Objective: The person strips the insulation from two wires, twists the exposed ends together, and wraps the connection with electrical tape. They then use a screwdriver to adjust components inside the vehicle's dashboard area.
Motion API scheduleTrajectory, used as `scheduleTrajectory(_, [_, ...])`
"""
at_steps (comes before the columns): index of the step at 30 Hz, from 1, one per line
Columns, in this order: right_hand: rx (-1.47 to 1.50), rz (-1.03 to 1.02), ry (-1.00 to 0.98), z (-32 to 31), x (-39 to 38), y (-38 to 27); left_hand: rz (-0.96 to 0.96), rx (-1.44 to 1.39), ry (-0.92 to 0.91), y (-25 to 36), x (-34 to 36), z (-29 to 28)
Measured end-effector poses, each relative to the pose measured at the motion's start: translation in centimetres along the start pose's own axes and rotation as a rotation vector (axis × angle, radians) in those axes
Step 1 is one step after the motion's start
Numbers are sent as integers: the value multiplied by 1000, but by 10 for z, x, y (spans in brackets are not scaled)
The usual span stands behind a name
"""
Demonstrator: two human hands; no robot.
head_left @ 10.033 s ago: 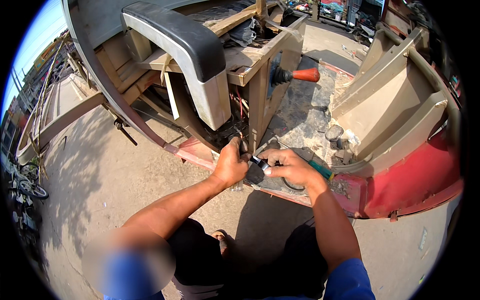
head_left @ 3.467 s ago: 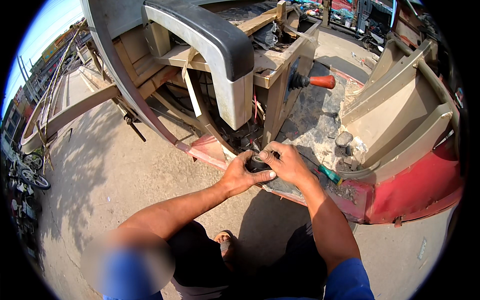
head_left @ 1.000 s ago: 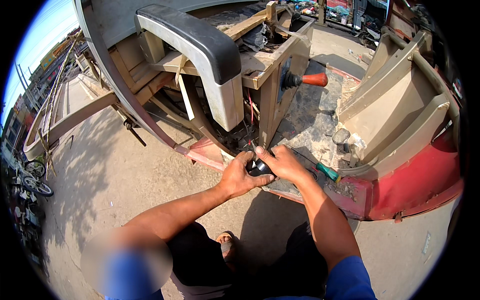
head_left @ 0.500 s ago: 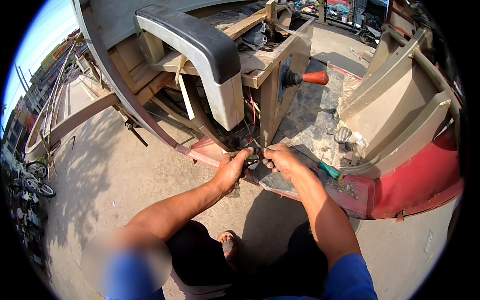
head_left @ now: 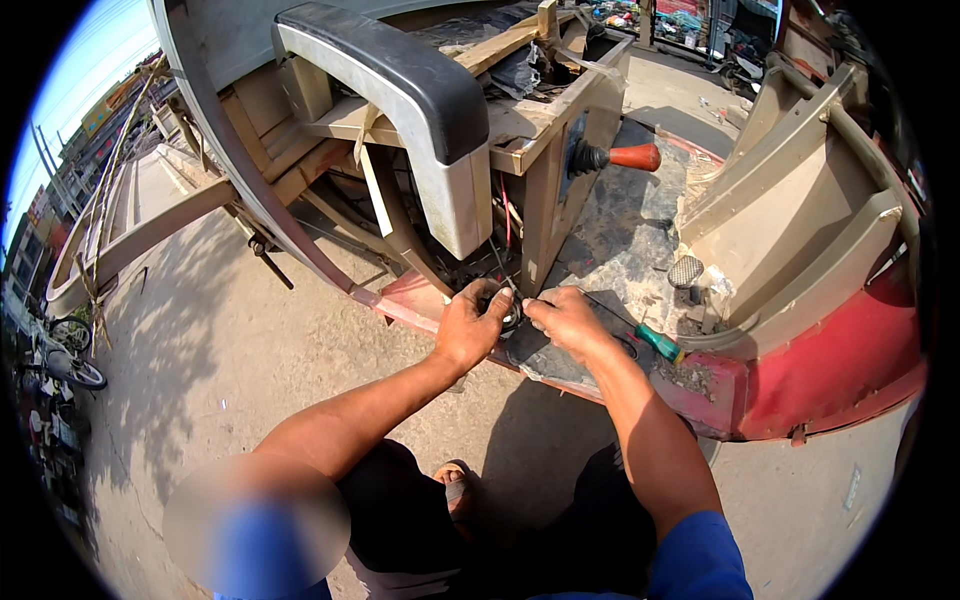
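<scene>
both hands' [head_left: 470, 325] [head_left: 565, 318] fingers clenched on small dark part [head_left: 510, 318], mostly hidden.

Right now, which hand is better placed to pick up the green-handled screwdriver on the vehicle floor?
Right. The screwdriver lies just beyond the right hand, on its outer side; the left hand would have to cross over it.

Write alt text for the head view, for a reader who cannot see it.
Two bare hands, the left hand and the right hand, meet over a small dark part at the edge of a stripped vehicle floor. A green-handled screwdriver lies just right of them, below a beige seat frame.
</scene>
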State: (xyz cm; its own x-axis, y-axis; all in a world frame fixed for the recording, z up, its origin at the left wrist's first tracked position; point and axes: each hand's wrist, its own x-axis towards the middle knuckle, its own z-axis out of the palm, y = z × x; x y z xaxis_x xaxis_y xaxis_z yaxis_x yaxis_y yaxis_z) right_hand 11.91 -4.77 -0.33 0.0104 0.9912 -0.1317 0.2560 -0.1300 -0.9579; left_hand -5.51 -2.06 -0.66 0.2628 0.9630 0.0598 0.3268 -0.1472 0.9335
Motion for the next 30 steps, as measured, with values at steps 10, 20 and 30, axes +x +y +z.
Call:
scheduleTrajectory(10, [-29,-77,120,3,5,9,148,167,-26,-18,-2,3])
scheduleTrajectory(20, [-161,-76,206,2,6,11,450,433,-20,18,-22,3])
scheduleTrajectory(30, [33,50,-50,-6,-6,-10,518,268,-82,0,-14,1])
